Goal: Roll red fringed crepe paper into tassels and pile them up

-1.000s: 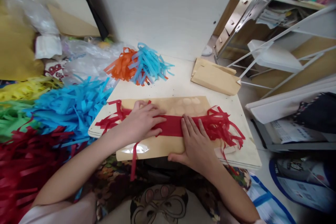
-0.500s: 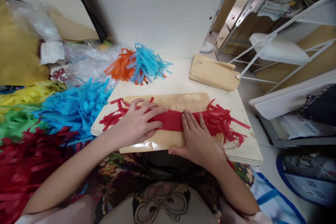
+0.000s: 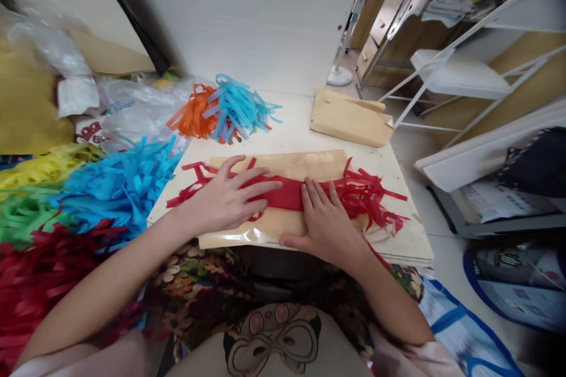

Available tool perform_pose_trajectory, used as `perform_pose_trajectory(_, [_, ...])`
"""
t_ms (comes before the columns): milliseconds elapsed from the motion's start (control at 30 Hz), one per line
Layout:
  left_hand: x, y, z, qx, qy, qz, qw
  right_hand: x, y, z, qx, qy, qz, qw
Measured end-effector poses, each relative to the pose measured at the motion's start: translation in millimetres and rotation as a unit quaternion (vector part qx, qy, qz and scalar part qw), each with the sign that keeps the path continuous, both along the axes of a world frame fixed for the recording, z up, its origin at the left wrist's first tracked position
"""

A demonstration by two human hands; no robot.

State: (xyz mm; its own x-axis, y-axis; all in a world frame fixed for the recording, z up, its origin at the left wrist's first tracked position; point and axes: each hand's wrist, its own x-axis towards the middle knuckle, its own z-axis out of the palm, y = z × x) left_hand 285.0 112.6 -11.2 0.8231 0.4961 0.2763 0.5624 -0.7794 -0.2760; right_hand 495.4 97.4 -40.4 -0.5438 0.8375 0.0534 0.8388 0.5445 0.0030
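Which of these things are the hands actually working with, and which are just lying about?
In use:
left hand
right hand
red fringe, pressed flat under both hands
brown bag beneath it

Lying about:
orange and blue fringe
folded bags
blue pile
red pile

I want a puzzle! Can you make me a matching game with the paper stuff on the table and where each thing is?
Things:
1. red fringed paper
2. orange and blue strips
3. folded brown bags
4. big blue heap

Places:
A. far right of the board
B. left, off the board
C. under both hands
D. far left of the board

Pairs: 1-C, 2-D, 3-A, 4-B
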Motion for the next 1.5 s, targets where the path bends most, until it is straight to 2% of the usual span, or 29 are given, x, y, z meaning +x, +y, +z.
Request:
perform_pose_trajectory(100, [2.2, 1.3, -1.7, -0.009, -0.007, -0.014, 1.0, 0.0, 0.6, -1.7, 0.007, 0.0, 0.001, 1.0])
perform_pose_trajectory(200, [-7.4, 1.4, -3.9, -0.066, -0.051, 0.01, 0.996, 0.5, 1.2, -2.0, 0.008, 0.001, 0.001, 1.0])
perform_pose_trajectory(300, [-40.0, -2.6, 1.1, -0.194, -0.14, 0.045, 0.97, 1.0, 1.4, -1.8, 0.006, -0.003, 0.003, 1.0])
perform_pose_trajectory(367, [-63.1, -9.1, 11.1, -0.26, -0.186, 0.101, 0.942, 0.8, 1.3, -1.6, 0.008, -0.005, 0.005, 1.0])
perform_pose_trajectory(400, [-68.9, -13.5, 17.1, -0.258, -0.207, 0.15, 0.932, 0.6, 1.1, -1.5, 0.009, -0.005, 0.006, 1.0])
perform_pose_trajectory(433, [-68.2, -18.4, 22.5, -0.216, -0.243, 0.202, 0.924, 0.4, 1.0, -1.4, 0.01, -0.006, 0.008, 1.0])
perform_pose_trajectory(500, [-43.9, -28.2, 27.3, -0.064, -0.32, 0.315, 0.891, 0.3, 0.9, -1.2, 0.014, -0.008, 0.01, 1.0])
perform_pose_trajectory(533, [-21.8, -32.3, 25.3, -0.024, -0.305, 0.324, 0.895, 0.6, 0.9, -1.2, 0.015, -0.012, 0.012, 1.0])
perform_pose_trajectory(567, [4.0, -35.4, 20.1, -0.032, -0.271, 0.294, 0.916, 1.1, 1.0, -1.2, 0.015, -0.02, 0.019, 1.0])
perform_pose_trajectory(600, [30.5, -37.1, 12.4, -0.056, -0.233, 0.222, 0.945, 1.9, 1.2, -1.3, 0.013, -0.029, 0.03, 0.999])
perform_pose_trajectory(633, [54.3, -37.5, 3.2, -0.118, -0.164, 0.145, 0.969, 3.0, 1.4, -1.5, 0.009, -0.037, 0.042, 0.998])
perform_pose_trajectory(667, [73.0, -36.8, -6.5, -0.156, -0.116, 0.122, 0.973, 4.2, 1.6, -1.8, 0.006, -0.043, 0.05, 0.998])
perform_pose_trajectory(733, [89.9, -33.9, -23.0, -0.195, -0.071, 0.137, 0.969, 6.9, 1.7, -2.4, 0.004, -0.041, 0.057, 0.998])
perform_pose_trajectory(800, [83.1, -32.7, -32.0, -0.2, -0.048, 0.167, 0.964, 9.4, 1.4, -2.7, 0.006, -0.023, 0.049, 0.999])
perform_pose_trajectory(867, [66.5, -34.9, -34.3, -0.184, -0.028, 0.186, 0.965, 11.1, 0.3, -2.3, 0.005, -0.009, 0.046, 0.999])
perform_pose_trajectory(1000, [49.9, -43.7, -33.8, -0.091, -0.018, 0.22, 0.971, 11.8, -4.8, -1.6, 0.005, -0.001, 0.037, 0.999])
perform_pose_trajectory(1067, [51.9, -46.7, -34.7, -0.026, -0.031, 0.211, 0.977, 11.6, -9.0, -2.4, 0.017, 0.007, 0.038, 0.999])
perform_pose_trajectory(1167, [54.6, -48.8, -35.2, 0.041, -0.059, 0.163, 0.984, 11.9, -17.6, -5.0, 0.041, 0.026, 0.047, 0.998])
perform_pose_trajectory(1267, [52.1, -52.0, -32.4, 0.053, -0.075, 0.125, 0.988, 12.5, -28.9, -9.2, 0.078, 0.038, 0.049, 0.995])
perform_pose_trajectory(1500, [51.3, -67.5, -27.7, 0.02, -0.101, 0.099, 0.99, 9.4, -52.7, -15.3, 0.21, 0.007, 0.053, 0.976])
